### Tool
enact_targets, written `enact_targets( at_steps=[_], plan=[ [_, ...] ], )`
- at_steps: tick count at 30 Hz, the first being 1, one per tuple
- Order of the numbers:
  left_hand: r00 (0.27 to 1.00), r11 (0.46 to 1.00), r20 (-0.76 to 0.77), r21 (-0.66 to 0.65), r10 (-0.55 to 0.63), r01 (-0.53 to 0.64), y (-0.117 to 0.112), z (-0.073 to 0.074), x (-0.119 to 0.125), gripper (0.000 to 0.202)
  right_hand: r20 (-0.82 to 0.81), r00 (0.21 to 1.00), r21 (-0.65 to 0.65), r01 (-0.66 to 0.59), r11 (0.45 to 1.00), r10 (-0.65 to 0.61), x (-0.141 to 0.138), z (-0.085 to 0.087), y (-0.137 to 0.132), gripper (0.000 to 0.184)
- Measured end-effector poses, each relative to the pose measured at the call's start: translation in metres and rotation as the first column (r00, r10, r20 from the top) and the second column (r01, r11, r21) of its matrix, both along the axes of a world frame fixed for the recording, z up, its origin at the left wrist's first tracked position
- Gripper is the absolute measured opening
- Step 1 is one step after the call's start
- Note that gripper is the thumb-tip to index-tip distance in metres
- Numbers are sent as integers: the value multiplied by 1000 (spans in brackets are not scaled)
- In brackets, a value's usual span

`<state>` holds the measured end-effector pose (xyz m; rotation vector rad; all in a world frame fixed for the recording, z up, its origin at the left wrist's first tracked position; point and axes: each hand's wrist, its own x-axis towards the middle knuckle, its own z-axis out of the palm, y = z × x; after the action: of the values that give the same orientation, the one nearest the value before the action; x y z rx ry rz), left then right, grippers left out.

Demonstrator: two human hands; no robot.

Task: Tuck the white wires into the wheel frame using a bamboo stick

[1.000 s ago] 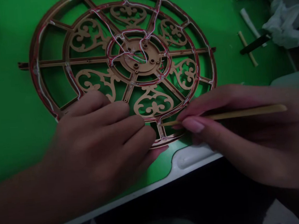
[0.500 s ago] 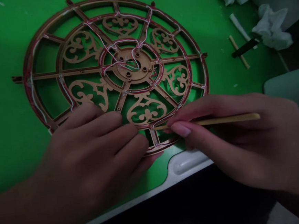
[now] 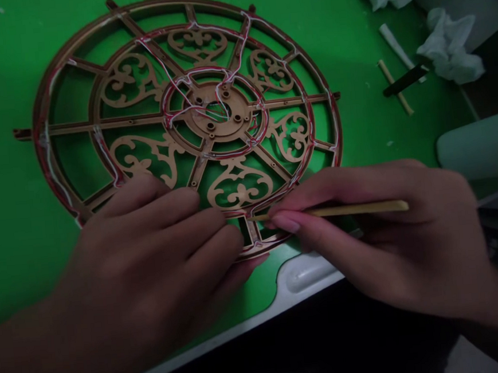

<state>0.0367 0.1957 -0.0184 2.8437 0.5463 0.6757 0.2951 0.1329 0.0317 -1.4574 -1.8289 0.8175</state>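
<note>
Okay, right hand (image 3: 390, 233) pinches one thin stick (image 3: 358, 208); left hand (image 3: 146, 258) grips one wheel (image 3: 211, 92); six scroll ornaments (image 3: 241, 196) inside, two crumpled tissues (image 3: 451, 45) far right.

The left hand (image 3: 155, 257) and right hand (image 3: 390, 233) are bare (dark area (image 3: 312, 331) below, perhaps clothing).

Wheel-shaped frame (image 3: 149, 120) on the tabletop (image 3: 8, 199), wires (image 3: 167, 71) in it; left hand (image 3: 159, 245) at its near left, stick (image 3: 358, 208) in right hand (image 3: 390, 233) at its near right; tissues (image 3: 451, 47) behind, far right
</note>
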Motion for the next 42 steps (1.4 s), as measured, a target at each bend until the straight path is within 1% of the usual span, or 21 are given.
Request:
enact_targets(
  at_steps=[3, 6, 9, 12, 14, 17, 19, 21, 25, 27, 30, 33, 38, 42],
  plan=[
    [1000, 1000, 1, -3, 4, -4, -1, 2, 0, 23, 66, 998, 67, -2, 998, -3, -1, -1, -2, 15],
    [1000, 1000, -14, -12, 2, -2, -2, 3, -1, 17, 105, 994, 85, -41, 996, 32, -2, -1, -3, 21],
    [1000, 1000, 4, -19, -24, 25, -1, 3, 0, 16, 121, 992, 103, -37, 994, 24, -3, -1, -3, 23],
    [1000, 999, 10, -29, -19, 19, 1, 2, 2, 19, 136, 990, 104, -61, 993, 47, -2, -1, -3, 26],
    [1000, 1000, 10, -28, -13, 14, 1, 1, 2, 22, 149, 987, 127, -78, 989, 58, -1, -3, -3, 25],
    [1000, 999, -2, -28, -22, 22, 0, 2, 1, 20, 162, 986, 196, -82, 977, 50, -1, -5, -2, 20],
    [1000, 999, -1, -25, -25, 25, -1, 3, 1, 18, 153, 987, 218, -73, 973, 39, -3, -5, -1, 17],
    [1000, 999, -4, -19, -26, 26, -1, 4, 1, 17, 150, 988, 207, -54, 977, 23, -6, -4, 1, 16],
    [999, 1000, -31, -13, -13, 13, 1, 5, 4, 25, 174, 985, 175, -38, 984, 7, -12, 0, 9, 25],
    [999, 1000, -52, -12, -5, 5, 1, 4, 5, 26, 206, 978, 130, -37, 991, 9, -13, 1, 13, 28],
    [998, 1000, -66, -13, -10, 9, 1, 4, 5, 27, 239, 971, 69, -43, 997, 25, -12, 1, 17, 27],
    [999, 1000, -51, -7, -18, 18, 1, 4, 3, 28, 184, 982, 76, -57, 995, 42, -9, -1, 17, 24],
    [997, 1000, -72, -7, -17, 16, 1, 7, 1, 25, 15, 999, 58, -35, 998, 34, -7, -5, 12, 28],
    [997, 1000, -79, 5, -21, 22, 2, 7, 3, 27, 77, 997, 88, -36, 996, 29, -9, -4, 7, 31]
  ],
)
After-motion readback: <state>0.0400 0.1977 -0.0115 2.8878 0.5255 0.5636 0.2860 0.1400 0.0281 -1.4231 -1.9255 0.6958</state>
